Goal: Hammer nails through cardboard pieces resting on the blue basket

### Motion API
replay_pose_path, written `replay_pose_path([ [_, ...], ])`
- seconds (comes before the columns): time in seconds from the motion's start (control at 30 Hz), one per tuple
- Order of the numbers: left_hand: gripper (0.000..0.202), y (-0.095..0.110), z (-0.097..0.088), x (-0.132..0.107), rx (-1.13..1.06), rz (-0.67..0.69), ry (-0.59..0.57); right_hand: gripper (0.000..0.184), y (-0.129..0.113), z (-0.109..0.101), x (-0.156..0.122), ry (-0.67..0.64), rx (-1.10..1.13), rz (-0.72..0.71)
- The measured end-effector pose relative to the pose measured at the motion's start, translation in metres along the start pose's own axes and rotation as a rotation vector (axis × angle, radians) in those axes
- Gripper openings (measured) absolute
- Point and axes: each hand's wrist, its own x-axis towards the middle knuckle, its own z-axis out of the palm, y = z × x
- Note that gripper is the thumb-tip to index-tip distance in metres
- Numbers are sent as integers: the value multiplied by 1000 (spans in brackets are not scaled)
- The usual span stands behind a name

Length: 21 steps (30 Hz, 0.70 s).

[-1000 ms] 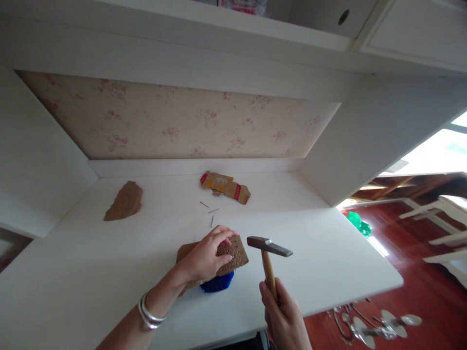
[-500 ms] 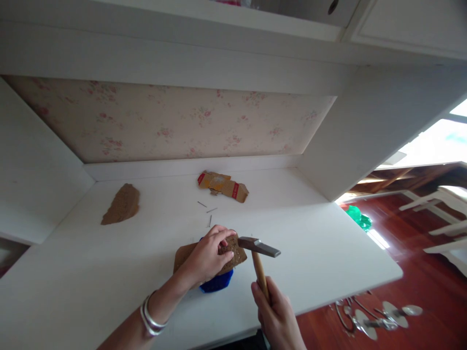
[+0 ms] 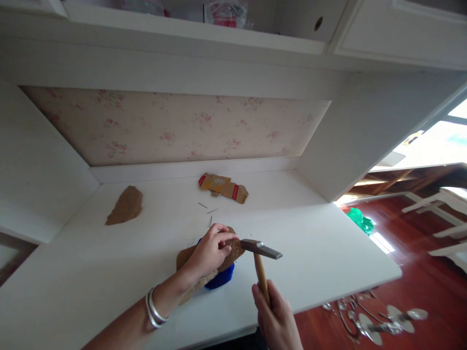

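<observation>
My left hand [image 3: 212, 247] grips a brown, pitted cardboard piece [image 3: 233, 251], its fingers curled over the far edge. A dark blue object [image 3: 221, 280] lies under the cardboard, mostly covered, so its kind is unclear. My right hand [image 3: 276, 311] is closed around the wooden handle of a hammer [image 3: 261, 249]. The metal head is level with the right end of the cardboard, close to it or touching; which, I cannot tell. Beyond my left hand are several loose nails [image 3: 212, 211] on the white tabletop [image 3: 292, 209].
A torn cardboard box piece [image 3: 223, 187] with red and yellow print lies near the back panel. Another brown cardboard scrap [image 3: 124, 205] is at the left. White side walls and an overhead shelf [image 3: 175, 30] enclose the table. Metal lamp parts [image 3: 372, 316] lie on the red floor.
My left hand has tipped the cardboard a little, and a lighter layer now shows under my wrist. The hammer stays beside its right end. The view has shifted slightly.
</observation>
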Motion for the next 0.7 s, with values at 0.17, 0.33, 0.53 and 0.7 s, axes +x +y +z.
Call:
replay_pose_path([
  [0.17,22,11,-21,-5,9,71,-81,52,2,-2,-1,24,6,17],
  [0.33,24,12,-49,-6,144,142,2,51,4,-3,0,63,8,22],
  [0.53,28,-49,-85,35,510,166,110,51,6,-3,1,88,54,47],
  [0.7,32,-95,-86,66,664,208,45,52,12,-5,0,105,63,87],
])
